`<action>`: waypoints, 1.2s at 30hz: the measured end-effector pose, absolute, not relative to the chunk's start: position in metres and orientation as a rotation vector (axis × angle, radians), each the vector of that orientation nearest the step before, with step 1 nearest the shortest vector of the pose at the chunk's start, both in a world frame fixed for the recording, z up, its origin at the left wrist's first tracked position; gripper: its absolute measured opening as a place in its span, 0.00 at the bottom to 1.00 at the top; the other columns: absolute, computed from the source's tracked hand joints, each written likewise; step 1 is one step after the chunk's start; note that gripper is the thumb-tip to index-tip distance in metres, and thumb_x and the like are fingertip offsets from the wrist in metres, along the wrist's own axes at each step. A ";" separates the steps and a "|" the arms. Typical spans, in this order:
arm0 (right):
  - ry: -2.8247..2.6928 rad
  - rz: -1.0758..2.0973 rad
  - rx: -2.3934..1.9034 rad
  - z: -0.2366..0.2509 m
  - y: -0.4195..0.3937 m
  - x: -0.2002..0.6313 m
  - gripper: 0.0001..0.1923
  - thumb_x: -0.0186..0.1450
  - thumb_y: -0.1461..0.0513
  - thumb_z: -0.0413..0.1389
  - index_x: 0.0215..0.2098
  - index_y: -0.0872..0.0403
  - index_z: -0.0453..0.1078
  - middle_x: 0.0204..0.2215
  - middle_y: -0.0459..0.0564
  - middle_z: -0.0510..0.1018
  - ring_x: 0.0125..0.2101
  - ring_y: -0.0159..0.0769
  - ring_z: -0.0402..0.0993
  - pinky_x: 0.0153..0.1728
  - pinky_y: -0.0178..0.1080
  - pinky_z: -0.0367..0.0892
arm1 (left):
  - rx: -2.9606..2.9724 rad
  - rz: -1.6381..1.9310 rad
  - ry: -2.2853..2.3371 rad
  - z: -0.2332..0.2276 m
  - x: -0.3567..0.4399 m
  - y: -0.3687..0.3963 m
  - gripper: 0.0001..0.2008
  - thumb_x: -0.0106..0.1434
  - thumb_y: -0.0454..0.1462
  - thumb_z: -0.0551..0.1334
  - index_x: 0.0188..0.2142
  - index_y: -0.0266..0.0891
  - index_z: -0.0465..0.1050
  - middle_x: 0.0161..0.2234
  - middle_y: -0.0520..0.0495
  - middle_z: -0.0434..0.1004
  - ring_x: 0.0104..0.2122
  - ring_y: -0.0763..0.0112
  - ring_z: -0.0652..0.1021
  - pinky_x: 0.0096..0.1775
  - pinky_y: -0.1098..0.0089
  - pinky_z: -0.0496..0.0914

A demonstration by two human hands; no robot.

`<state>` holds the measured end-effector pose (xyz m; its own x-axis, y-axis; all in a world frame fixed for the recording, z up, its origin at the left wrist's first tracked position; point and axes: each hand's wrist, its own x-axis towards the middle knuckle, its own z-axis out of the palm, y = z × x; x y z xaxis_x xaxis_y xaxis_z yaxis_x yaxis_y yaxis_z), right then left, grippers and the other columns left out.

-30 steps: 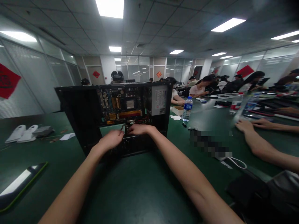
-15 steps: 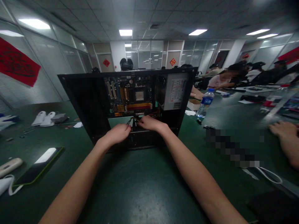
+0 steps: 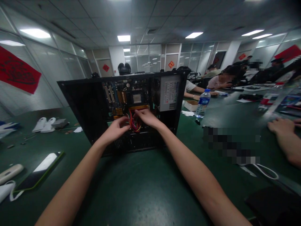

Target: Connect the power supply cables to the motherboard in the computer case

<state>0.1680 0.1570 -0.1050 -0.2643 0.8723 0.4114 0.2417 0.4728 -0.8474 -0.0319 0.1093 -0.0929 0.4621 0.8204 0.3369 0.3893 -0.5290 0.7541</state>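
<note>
In front of me an open black computer case stands upright on the green table. Its motherboard and grey power supply face me. A bundle of red, yellow and black power cables loops out below the board. My left hand grips the bundle from the left, its thumb underneath. From the right, my right hand closes its fingers on the upper part of the same cables. The cable ends are hidden behind my fingers.
A phone and white shoe-like objects lie to the left. On the right stand a water bottle and a small box. Another person's hand rests at the right edge; several people sit farther back.
The coloured cable bundle now shows between my hands, where only a thin dark cable showed before. Both hands have shifted slightly up and left, and the view has turned a little.
</note>
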 end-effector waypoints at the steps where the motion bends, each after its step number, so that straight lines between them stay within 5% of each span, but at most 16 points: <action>1: -1.777 0.858 -0.939 -0.103 0.154 0.168 0.23 0.75 0.56 0.47 0.31 0.60 0.77 0.30 0.50 0.81 0.32 0.31 0.76 0.37 0.31 0.65 | 2.073 0.927 0.978 -0.091 -0.029 0.106 0.25 0.60 0.45 0.65 0.53 0.34 0.74 0.54 0.37 0.78 0.53 0.53 0.78 0.56 0.55 0.71; 8: -2.107 0.751 -0.955 -0.073 0.121 0.183 0.16 0.72 0.64 0.49 0.28 0.59 0.72 0.27 0.48 0.78 0.27 0.29 0.71 0.30 0.30 0.60 | 1.995 0.960 0.975 -0.075 -0.012 0.088 0.19 0.61 0.50 0.66 0.38 0.34 0.80 0.38 0.42 0.84 0.40 0.60 0.81 0.46 0.63 0.73; 14: -1.772 0.685 -0.813 -0.040 0.091 0.189 0.24 0.73 0.48 0.48 0.32 0.57 0.72 0.25 0.47 0.74 0.25 0.28 0.69 0.27 0.31 0.60 | 2.064 1.114 0.988 -0.042 0.005 0.084 0.16 0.61 0.47 0.67 0.35 0.34 0.81 0.32 0.47 0.83 0.31 0.68 0.78 0.35 0.71 0.69; 17: -1.724 0.586 -0.728 -0.028 0.079 0.189 0.19 0.68 0.50 0.56 0.29 0.57 0.70 0.22 0.42 0.70 0.23 0.26 0.64 0.25 0.30 0.58 | 2.155 1.120 0.955 -0.027 0.008 0.077 0.16 0.62 0.47 0.66 0.32 0.34 0.80 0.28 0.50 0.80 0.28 0.71 0.75 0.31 0.73 0.67; 24: -1.645 0.792 -0.714 -0.015 0.069 0.200 0.16 0.63 0.53 0.62 0.28 0.56 0.70 0.21 0.43 0.71 0.21 0.26 0.67 0.23 0.30 0.63 | 2.049 1.303 0.904 -0.020 -0.008 0.076 0.13 0.63 0.46 0.67 0.36 0.37 0.82 0.32 0.48 0.83 0.33 0.68 0.80 0.39 0.72 0.73; 36: -1.617 1.062 -0.634 -0.031 0.087 0.183 0.15 0.61 0.53 0.66 0.33 0.57 0.71 0.28 0.46 0.76 0.26 0.27 0.74 0.28 0.31 0.73 | 2.588 1.283 1.210 -0.028 0.003 0.070 0.17 0.69 0.43 0.56 0.31 0.38 0.80 0.27 0.49 0.81 0.24 0.68 0.74 0.29 0.69 0.63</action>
